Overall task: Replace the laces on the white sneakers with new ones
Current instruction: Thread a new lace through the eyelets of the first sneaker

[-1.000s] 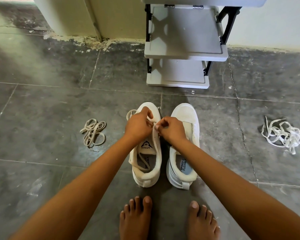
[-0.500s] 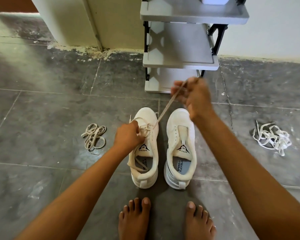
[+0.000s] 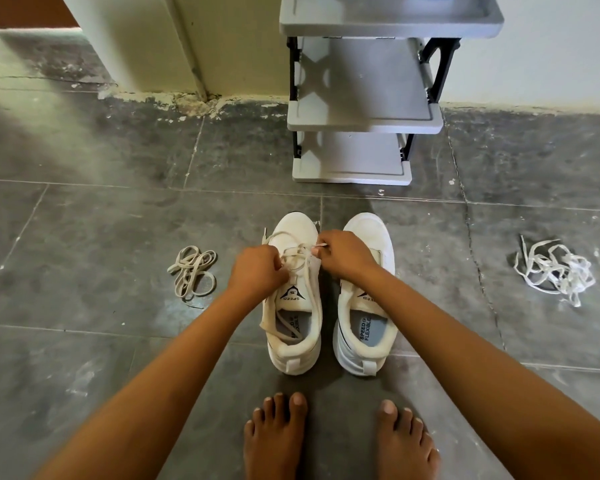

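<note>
Pinching one lace (image 3: 297,252), the left hand (image 3: 257,273) and right hand (image 3: 343,258) are hovering over a sneaker (image 3: 293,225). The second sneaker (image 3: 368,230) is sitting right of them.

L hand (image 3: 257,273), R hand (image 3: 343,254) pinch lace (image 3: 296,251) on L sneaker (image 3: 293,353), prob. at eyelets.

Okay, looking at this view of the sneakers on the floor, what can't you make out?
Head view: eyelets of the laced sneaker, covered by the left hand and right hand; the path of the lace is unclear.
Head view: tongue logo of the other sneaker, partly behind the right forearm.
Head view: top shelf of the shoe rack, cut off by the upper edge.
</note>
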Demonstrator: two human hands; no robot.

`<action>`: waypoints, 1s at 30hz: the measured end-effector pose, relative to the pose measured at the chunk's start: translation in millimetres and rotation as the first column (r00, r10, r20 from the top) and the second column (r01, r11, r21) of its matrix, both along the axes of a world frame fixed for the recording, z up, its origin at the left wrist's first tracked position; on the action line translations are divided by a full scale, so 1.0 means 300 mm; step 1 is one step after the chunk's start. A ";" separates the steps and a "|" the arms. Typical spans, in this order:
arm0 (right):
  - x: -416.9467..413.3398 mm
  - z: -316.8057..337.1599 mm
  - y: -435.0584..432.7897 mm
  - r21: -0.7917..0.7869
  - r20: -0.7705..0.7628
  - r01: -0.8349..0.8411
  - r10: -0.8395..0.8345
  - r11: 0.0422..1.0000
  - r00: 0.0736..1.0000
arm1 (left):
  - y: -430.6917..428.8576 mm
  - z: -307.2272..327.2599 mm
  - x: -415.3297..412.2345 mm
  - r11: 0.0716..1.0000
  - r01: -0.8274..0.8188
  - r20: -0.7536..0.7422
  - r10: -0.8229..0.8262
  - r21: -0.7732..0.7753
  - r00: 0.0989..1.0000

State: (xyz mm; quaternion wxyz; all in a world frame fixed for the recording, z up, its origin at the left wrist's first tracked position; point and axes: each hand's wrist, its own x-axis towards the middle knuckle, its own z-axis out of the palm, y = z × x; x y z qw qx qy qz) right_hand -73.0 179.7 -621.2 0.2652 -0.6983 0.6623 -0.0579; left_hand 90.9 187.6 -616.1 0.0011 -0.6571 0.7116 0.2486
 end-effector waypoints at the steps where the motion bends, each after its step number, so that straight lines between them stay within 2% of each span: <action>1: -0.007 0.021 -0.004 -0.020 0.071 0.028 -0.027 0.999 0.997 | 0.001 -0.005 0.000 1.000 -0.002 0.004 0.002 -0.003 1.000; 2: -0.017 0.057 -0.008 -0.028 0.229 0.118 -0.108 0.993 0.967 | 0.002 -0.010 0.001 1.000 -0.002 0.007 0.002 -0.004 1.000; 3: -0.032 0.108 -0.016 0.018 0.483 0.256 -0.233 0.966 0.844 | 0.004 -0.014 0.003 1.000 0.000 0.011 0.000 -0.006 1.000; 4: -0.050 0.177 -0.030 0.146 0.757 0.365 -0.342 0.919 0.557 | 0.004 -0.018 0.003 1.000 0.007 0.017 -0.007 -0.012 1.000; 5: -0.081 0.246 -0.049 0.259 0.920 0.375 -0.346 0.890 0.186 | 0.008 -0.021 0.003 1.000 0.012 0.017 -0.012 -0.016 1.000; 6: -0.117 0.307 -0.069 0.295 0.956 0.350 -0.275 0.889 -0.105 | 0.010 -0.024 0.003 1.000 0.018 0.015 -0.017 -0.018 1.000; 7: -0.145 0.354 -0.091 0.281 0.945 0.339 -0.197 0.898 -0.262 | 0.010 -0.024 0.002 0.999 0.024 0.012 -0.024 -0.021 1.000; 8: -0.160 0.385 -0.108 0.261 0.940 0.347 -0.155 0.901 -0.303 | 0.009 -0.023 0.001 0.999 0.032 0.013 -0.032 -0.019 0.999; 9: -0.163 0.390 -0.117 0.263 0.949 0.366 -0.170 0.893 -0.266 | 0.008 -0.022 0.001 0.999 0.036 0.013 -0.035 -0.015 0.999; 10: -0.152 0.378 -0.117 0.272 0.961 0.391 -0.231 0.879 -0.151 | 0.004 -0.019 0.001 0.999 0.035 0.011 -0.035 -0.009 0.999; 11: -0.134 0.341 -0.109 0.252 0.950 0.421 -0.307 0.871 0.066 | 0.001 -0.016 0.002 1.000 0.031 0.007 -0.031 0.001 0.999; 12: -0.109 0.289 -0.093 0.196 0.858 0.435 -0.369 0.879 0.359 | -0.004 -0.013 0.004 1.000 0.026 -0.001 -0.026 0.012 1.000; 13: -0.086 0.224 -0.070 0.138 0.687 0.409 -0.385 0.902 0.616 | -0.007 -0.011 0.006 1.000 0.017 -0.016 -0.016 0.025 1.000; 14: -0.065 0.155 -0.042 0.109 0.505 0.339 -0.346 0.934 0.791 | -0.011 -0.009 0.009 0.999 0.004 -0.032 -0.003 0.037 0.999; 15: -0.045 0.086 -0.012 0.106 0.337 0.239 -0.261 0.965 0.905 | -0.013 -0.009 0.011 0.999 -0.009 -0.045 0.011 0.046 0.999; 16: -0.028 0.035 0.014 0.110 0.182 0.150 -0.169 0.982 0.969 | -0.016 -0.009 0.013 0.999 -0.016 -0.051 0.018 0.045 0.999; 18: -0.002 -0.014 0.046 0.058 -0.007 0.073 -0.073 0.996 0.997 | -0.021 -0.013 0.012 1.000 0.000 -0.038 0.001 0.019 0.999; 20: 0.004 -0.018 0.039 -0.012 -0.026 0.080 -0.080 0.997 0.996 | -0.020 -0.017 0.010 1.000 0.025 -0.010 -0.025 -0.015 1.000; 22: -0.009 0.009 0.017 -0.061 0.102 0.167 -0.160 0.984 0.982 | -0.013 -0.027 0.010 0.999 0.035 0.014 -0.034 -0.038 0.999; 25: -0.055 0.067 -0.021 -0.148 0.378 0.401 -0.323 0.904 0.867 | 0.004 -0.046 0.012 0.997 0.007 0.021 -0.005 -0.077 1.000; 28: -0.059 0.079 -0.008 -0.289 0.342 0.393 -0.289 0.873 0.894 | 0.013 -0.053 0.008 0.995 0.012 0.021 -0.009 -0.100 1.000; 30: -0.042 0.070 0.004 -0.223 0.351 0.386 -0.296 0.895 0.888 | 0.014 -0.051 0.006 0.995 0.011 0.019 -0.009 -0.100 1.000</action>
